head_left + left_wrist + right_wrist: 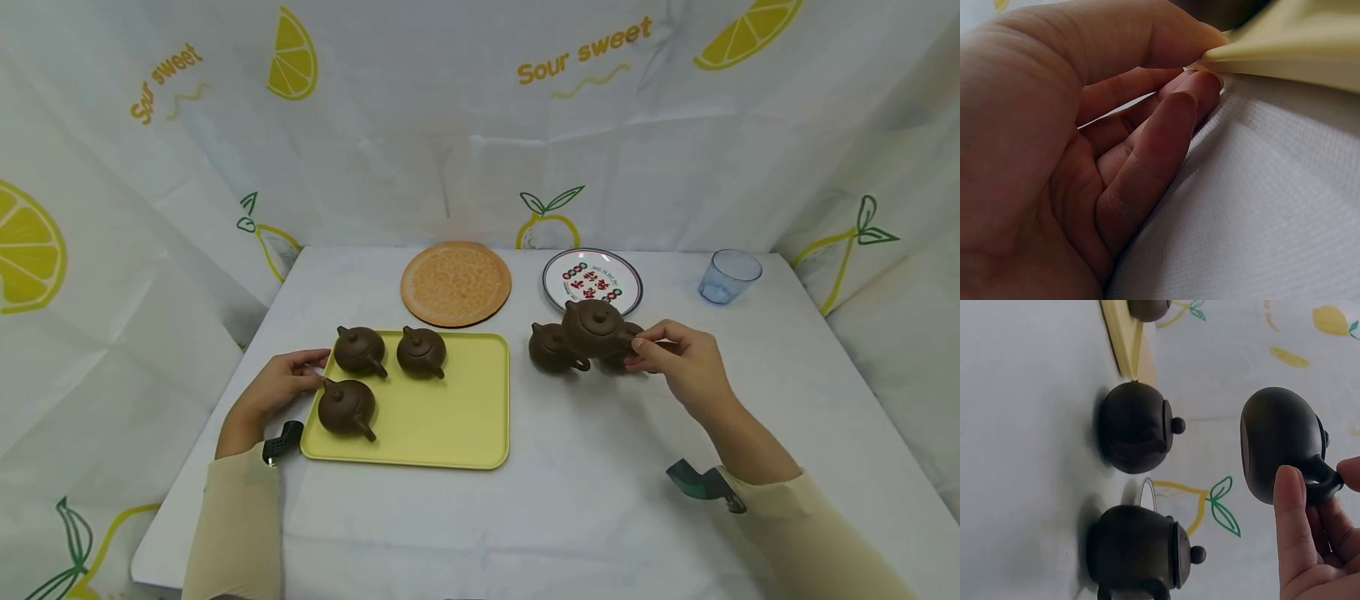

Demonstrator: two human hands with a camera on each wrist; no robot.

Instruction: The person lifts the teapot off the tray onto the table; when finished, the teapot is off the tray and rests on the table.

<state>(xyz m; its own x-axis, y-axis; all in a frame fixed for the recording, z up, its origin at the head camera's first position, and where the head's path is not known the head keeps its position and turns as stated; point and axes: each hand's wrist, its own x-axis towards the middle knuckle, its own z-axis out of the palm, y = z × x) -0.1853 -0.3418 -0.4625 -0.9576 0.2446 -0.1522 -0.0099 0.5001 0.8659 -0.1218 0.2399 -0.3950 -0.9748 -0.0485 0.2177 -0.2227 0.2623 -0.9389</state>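
Note:
My right hand (686, 367) pinches the handle of a dark brown teapot (596, 329), holding it raised above the table. Beneath and behind it stand two similar teapots; the left one (549, 348) shows more, the right one is largely hidden in the head view. In the right wrist view the lifted teapot (1275, 440) hangs apart from both standing ones. At the yellow tray's (450, 417) left edge, my left hand (273, 385) grips the rim, thumb on top and fingers beneath. Three brown teapots stand on the tray: back left (360, 350), back middle (422, 353), front left (347, 408).
A round tan mat (456, 283) lies at the back middle of the white table (585, 500). Right of it are a white plate (577, 287) with red print and a blue glass (729, 277). A lemon-print curtain (420, 150) hangs behind.

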